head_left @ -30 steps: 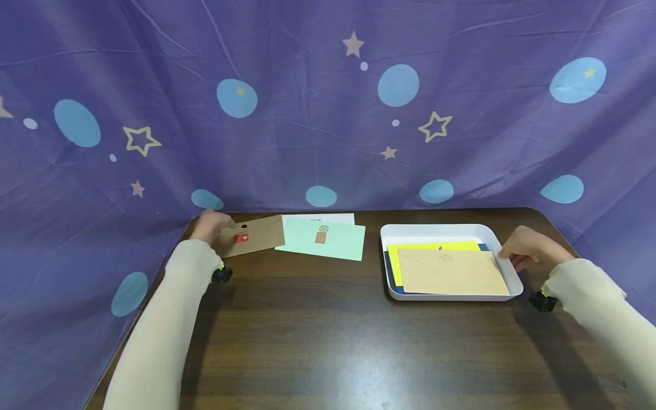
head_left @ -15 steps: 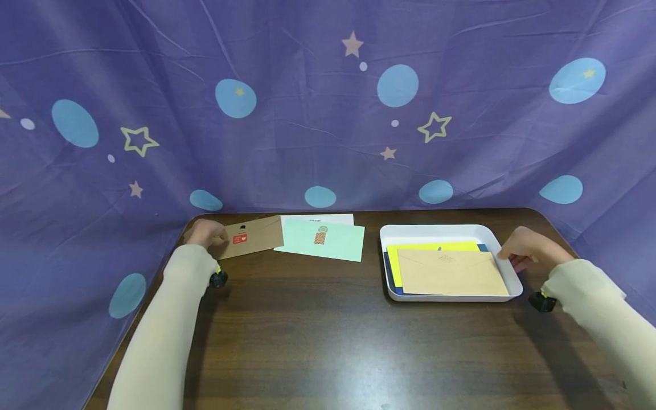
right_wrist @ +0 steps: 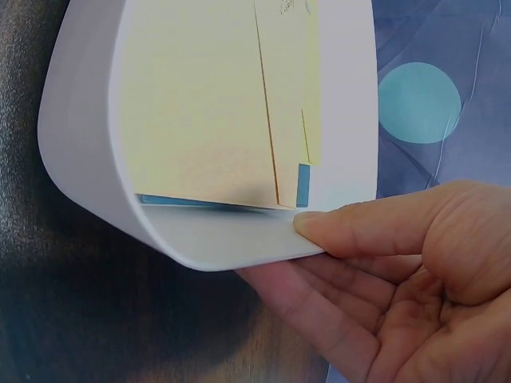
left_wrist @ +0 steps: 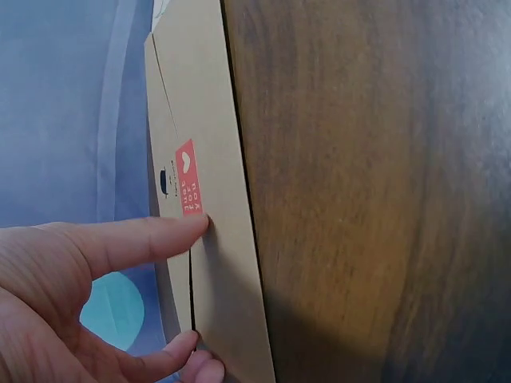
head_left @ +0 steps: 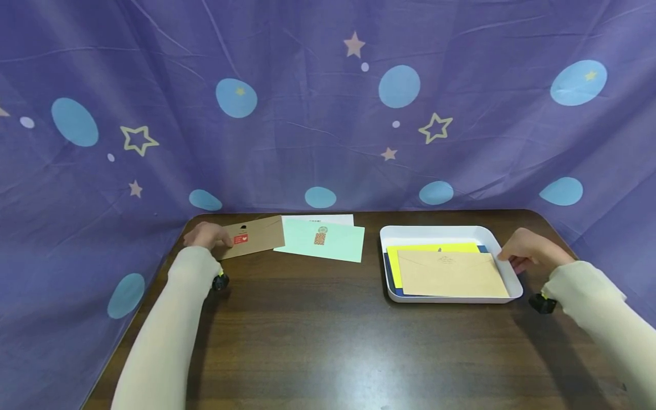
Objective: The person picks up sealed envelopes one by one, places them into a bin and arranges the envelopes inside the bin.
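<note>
Right hand [head_left: 533, 250] unmoved, left hand [head_left: 205, 234] repositioned on paper.
Clock directions are read from the middle of the dark brown wooden desk [head_left: 318, 341]. At 2 o'clock, the right hand is clamped on a rounded white tray [head_left: 435, 234], thumb inside the rim, fingers outside; within lie a tan paper envelope [head_left: 451, 279], a bright yellow sheet [head_left: 458, 247] and a dark blue sheet [right_wrist: 303, 185]. At 10 o'clock, the left hand, thumb and fingertips apart, touches a brown kraft-paper envelope [head_left: 263, 234]. A second ago this hand stood slightly farther back; its thumb tip now rests beside the red label [left_wrist: 188, 175]. The envelope has hardly shifted, so its grasp seems unsettled. Beyond, near 12 o'clock, a pale mint envelope [head_left: 340, 242] overlaps a white paper [head_left: 338, 219].
</note>
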The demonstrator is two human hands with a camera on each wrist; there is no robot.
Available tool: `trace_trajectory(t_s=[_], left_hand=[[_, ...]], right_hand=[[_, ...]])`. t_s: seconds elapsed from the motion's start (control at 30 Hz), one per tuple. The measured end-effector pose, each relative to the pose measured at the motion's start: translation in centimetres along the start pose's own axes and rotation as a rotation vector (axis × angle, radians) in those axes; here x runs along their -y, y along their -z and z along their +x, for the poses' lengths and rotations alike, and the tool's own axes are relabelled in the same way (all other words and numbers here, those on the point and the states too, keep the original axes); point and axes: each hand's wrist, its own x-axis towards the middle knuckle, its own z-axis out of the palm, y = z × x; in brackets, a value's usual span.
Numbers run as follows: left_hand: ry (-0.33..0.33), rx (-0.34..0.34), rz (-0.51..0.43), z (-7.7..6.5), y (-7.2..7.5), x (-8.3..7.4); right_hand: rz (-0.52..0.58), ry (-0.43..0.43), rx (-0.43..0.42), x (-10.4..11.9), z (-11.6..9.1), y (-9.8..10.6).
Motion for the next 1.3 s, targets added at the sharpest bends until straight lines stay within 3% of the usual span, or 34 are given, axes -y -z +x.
trace_trajectory(t_s=[0.3, 0.67, 1.3], left_hand=[[0.036, 0.068, 0.002, -0.1, -0.2, 0.2], [0.040, 0.078, -0.009, 0.1, -0.2, 0.0], [0.129, 0.136, 0.034, 0.1, -0.3, -0.8]], right_hand=[[0.006, -0.001, -0.004, 0.1, -0.3, -0.2], [0.009, 0.003, -0.002, -0.1, -0.2, -0.2], [0.006, 0.014, 0.006, 0.1, -0.2, -0.1]])
